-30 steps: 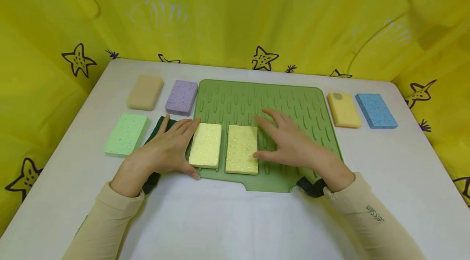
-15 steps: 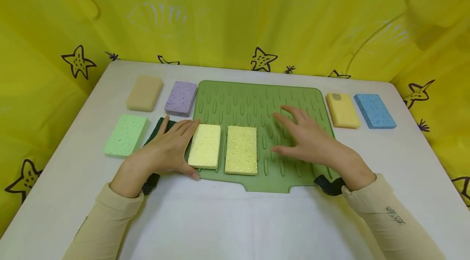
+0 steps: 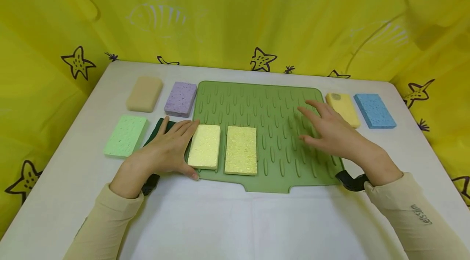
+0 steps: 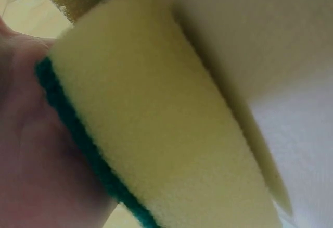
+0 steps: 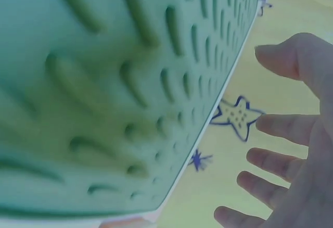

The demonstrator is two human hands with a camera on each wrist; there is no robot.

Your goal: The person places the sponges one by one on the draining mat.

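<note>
My left hand point(image 3: 161, 150) rests spread over a scouring sponge with a dark green top point(image 3: 154, 129), at the left edge of the green ridged mat point(image 3: 271, 105). The left wrist view shows the palm against the green layer of this sponge's yellow foam body point(image 4: 156, 108). A pale yellow sponge point(image 3: 204, 146) and a second yellow sponge point(image 3: 240, 150) lie side by side on the mat. Over the mat's right part hovers my right hand point(image 3: 338, 135), fingers spread, holding nothing. Its fingers lie close to a yellow sponge point(image 3: 343, 109), partly covering it.
On the white table, a beige sponge point(image 3: 145, 94), a purple sponge point(image 3: 180, 99) and a light green sponge point(image 3: 126, 136) lie left of the mat. A blue sponge point(image 3: 375, 111) is at the far right. A yellow curtain point(image 3: 220, 19) borders the table's back.
My right hand has moved rightward, away from the second yellow sponge and across the mat, to beside the yellow sponge at the right. The left hand stays in place.
</note>
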